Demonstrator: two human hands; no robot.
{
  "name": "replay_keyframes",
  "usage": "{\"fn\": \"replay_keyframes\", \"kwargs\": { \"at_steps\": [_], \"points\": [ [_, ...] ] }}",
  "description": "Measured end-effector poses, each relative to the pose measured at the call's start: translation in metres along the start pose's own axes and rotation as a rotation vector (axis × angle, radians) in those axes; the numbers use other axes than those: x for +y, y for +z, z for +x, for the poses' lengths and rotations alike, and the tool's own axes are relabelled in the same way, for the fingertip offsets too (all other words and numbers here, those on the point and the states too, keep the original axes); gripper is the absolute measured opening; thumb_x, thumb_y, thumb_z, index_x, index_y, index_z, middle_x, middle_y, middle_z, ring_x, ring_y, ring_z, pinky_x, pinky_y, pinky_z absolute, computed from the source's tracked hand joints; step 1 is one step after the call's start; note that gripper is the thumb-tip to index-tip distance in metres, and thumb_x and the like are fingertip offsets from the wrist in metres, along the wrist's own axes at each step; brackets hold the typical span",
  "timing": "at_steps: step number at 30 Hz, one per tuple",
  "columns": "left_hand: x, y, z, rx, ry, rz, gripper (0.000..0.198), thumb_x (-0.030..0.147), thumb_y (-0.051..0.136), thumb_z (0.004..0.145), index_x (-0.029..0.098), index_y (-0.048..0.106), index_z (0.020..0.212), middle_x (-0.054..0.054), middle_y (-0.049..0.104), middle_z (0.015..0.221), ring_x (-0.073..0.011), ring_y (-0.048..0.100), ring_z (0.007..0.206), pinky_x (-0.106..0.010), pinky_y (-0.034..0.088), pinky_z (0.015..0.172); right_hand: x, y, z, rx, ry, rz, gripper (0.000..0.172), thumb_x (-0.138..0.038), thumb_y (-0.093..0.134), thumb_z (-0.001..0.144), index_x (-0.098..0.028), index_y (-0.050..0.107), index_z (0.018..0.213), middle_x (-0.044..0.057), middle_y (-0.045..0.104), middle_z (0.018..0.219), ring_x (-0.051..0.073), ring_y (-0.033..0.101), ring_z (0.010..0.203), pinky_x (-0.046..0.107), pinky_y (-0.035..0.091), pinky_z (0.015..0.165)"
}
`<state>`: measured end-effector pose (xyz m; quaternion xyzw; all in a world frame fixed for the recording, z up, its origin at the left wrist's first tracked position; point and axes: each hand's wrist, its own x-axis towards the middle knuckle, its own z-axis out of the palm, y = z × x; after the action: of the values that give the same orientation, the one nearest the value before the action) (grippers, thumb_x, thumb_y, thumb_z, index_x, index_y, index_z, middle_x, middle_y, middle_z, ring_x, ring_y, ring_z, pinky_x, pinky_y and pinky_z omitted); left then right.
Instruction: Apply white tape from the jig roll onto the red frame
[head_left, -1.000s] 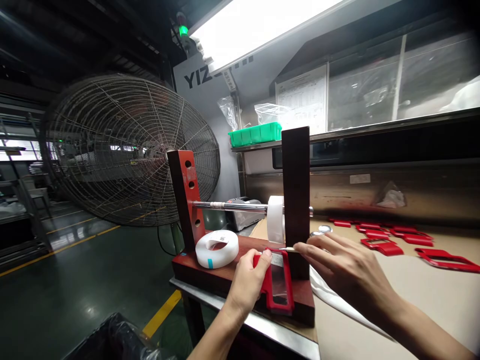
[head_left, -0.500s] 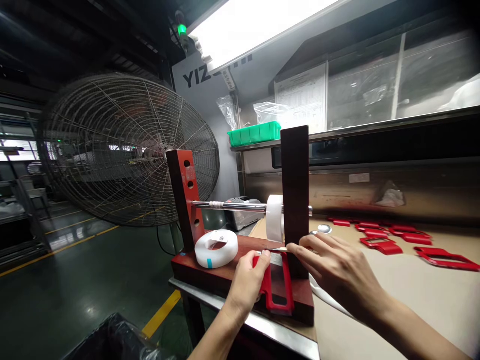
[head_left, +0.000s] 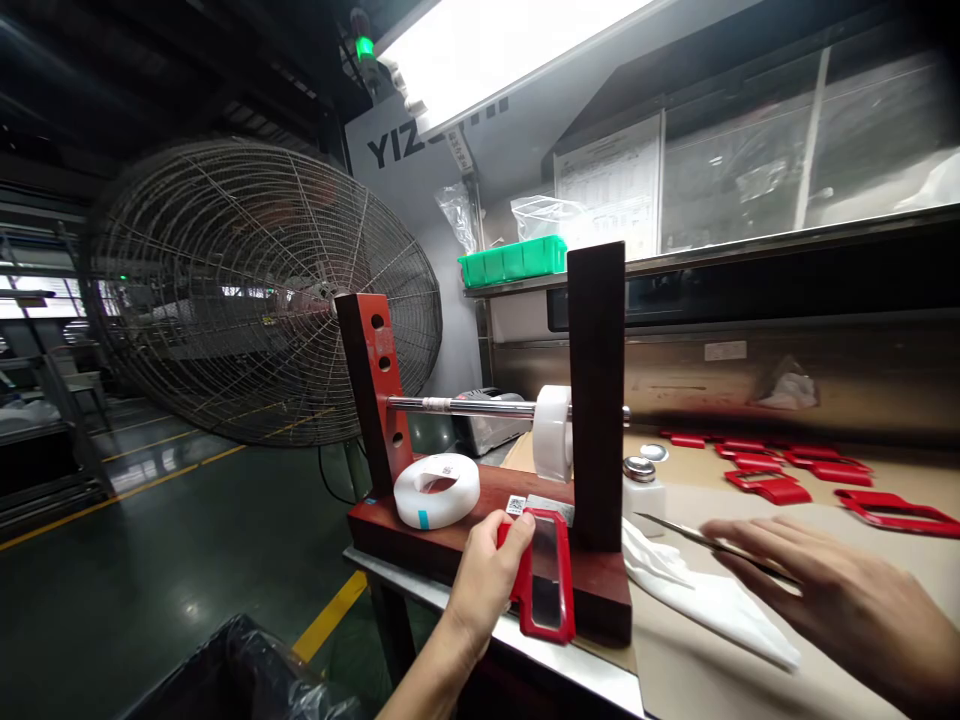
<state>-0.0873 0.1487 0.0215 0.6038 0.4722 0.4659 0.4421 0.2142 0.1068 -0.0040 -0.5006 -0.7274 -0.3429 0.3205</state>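
Note:
My left hand (head_left: 491,565) pinches the upper end of a red plastic frame (head_left: 564,590) with a rectangular opening, held at the front edge of a wooden stand (head_left: 598,400). To the right, my right hand (head_left: 832,580) is closed around slim metal tweezers (head_left: 679,530), whose tip points left. Beneath the tweezers lies a folded white cloth (head_left: 720,605), beside a white bottle with a metal top (head_left: 645,495). One white tape roll (head_left: 551,435) hangs on the stand's metal rod (head_left: 472,407); another tape roll (head_left: 409,505) lies flat on its base.
Several red frames (head_left: 896,510) lie on the cardboard-covered table at the right. A large fan (head_left: 262,300) stands at the left, and a bin with a black liner (head_left: 232,675) is below. A green tray (head_left: 514,262) sits on the shelf.
My right hand has moved away from the red frame to the right with the tweezers, uncovering the bottle and cloth. The left hand has tilted the frame and lowered it slightly.

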Motion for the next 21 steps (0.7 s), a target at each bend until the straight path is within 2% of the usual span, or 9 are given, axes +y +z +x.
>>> {"fn": "replay_keyframes", "kwargs": {
  "at_steps": [4,6,8,11,14,18,21],
  "points": [
    [-0.003,0.003,-0.002,-0.014,0.027,0.051,0.047,0.063,0.053,0.078,0.021,0.037,0.062,0.008,0.035,0.054,-0.0083,0.03,0.05,-0.023,0.026,0.048,0.029,0.012,-0.037,-0.505,0.303,0.242,0.031,-0.058,0.047,0.086,-0.034,0.064,0.096,-0.002,0.066,0.076,0.015,0.062,0.06,0.026,0.047,0.054],
    [-0.003,0.005,-0.003,-0.026,0.039,0.08,0.048,0.063,0.055,0.076,0.021,0.039,0.062,0.007,0.038,0.056,-0.0093,0.033,0.053,-0.024,0.029,0.052,0.034,0.015,-0.046,-0.632,0.391,0.313,0.028,-0.053,0.047,0.086,-0.033,0.064,0.093,-0.001,0.065,0.076,0.017,0.061,0.065,0.03,0.048,0.06],
    [-0.001,0.006,-0.005,-0.032,0.051,0.107,0.049,0.063,0.059,0.074,0.02,0.039,0.062,0.006,0.039,0.057,-0.01,0.035,0.056,-0.025,0.031,0.056,0.035,0.019,-0.049,-0.699,0.42,0.379,0.023,-0.047,0.049,0.084,-0.031,0.064,0.09,0.0,0.065,0.078,0.018,0.061,0.068,0.031,0.048,0.063],
    [0.004,0.008,-0.006,-0.032,0.073,0.131,0.05,0.062,0.064,0.071,0.02,0.038,0.062,0.006,0.039,0.059,-0.01,0.034,0.058,-0.025,0.03,0.057,0.037,0.024,-0.053,-0.757,0.394,0.483,0.018,-0.04,0.051,0.083,-0.029,0.064,0.089,0.001,0.065,0.086,0.017,0.061,0.071,0.03,0.049,0.068],
    [0.009,0.011,-0.009,-0.038,0.083,0.136,0.051,0.061,0.067,0.068,0.021,0.037,0.063,0.006,0.041,0.059,-0.0096,0.033,0.058,-0.024,0.029,0.055,0.04,0.028,-0.057,-0.753,0.368,0.455,0.018,-0.041,0.05,0.084,-0.03,0.064,0.089,0.001,0.063,0.088,0.016,0.061,0.071,0.029,0.049,0.066],
    [0.011,0.013,-0.013,-0.043,0.099,0.119,0.051,0.058,0.069,0.069,0.021,0.034,0.063,0.007,0.038,0.058,-0.0086,0.03,0.057,-0.023,0.027,0.053,0.041,0.025,-0.058,-0.672,0.339,0.306,0.026,-0.053,0.05,0.084,-0.033,0.064,0.092,0.001,0.062,0.092,0.018,0.063,0.075,0.031,0.049,0.064],
    [0.012,0.014,-0.016,-0.061,0.108,0.101,0.052,0.059,0.069,0.068,0.022,0.033,0.063,0.007,0.038,0.058,-0.0084,0.03,0.057,-0.023,0.026,0.053,0.034,0.016,-0.05,-0.554,0.325,0.316,0.034,-0.06,0.046,0.085,-0.034,0.064,0.097,0.001,0.063,0.096,0.017,0.064,0.075,0.03,0.051,0.063]
  ]
}}
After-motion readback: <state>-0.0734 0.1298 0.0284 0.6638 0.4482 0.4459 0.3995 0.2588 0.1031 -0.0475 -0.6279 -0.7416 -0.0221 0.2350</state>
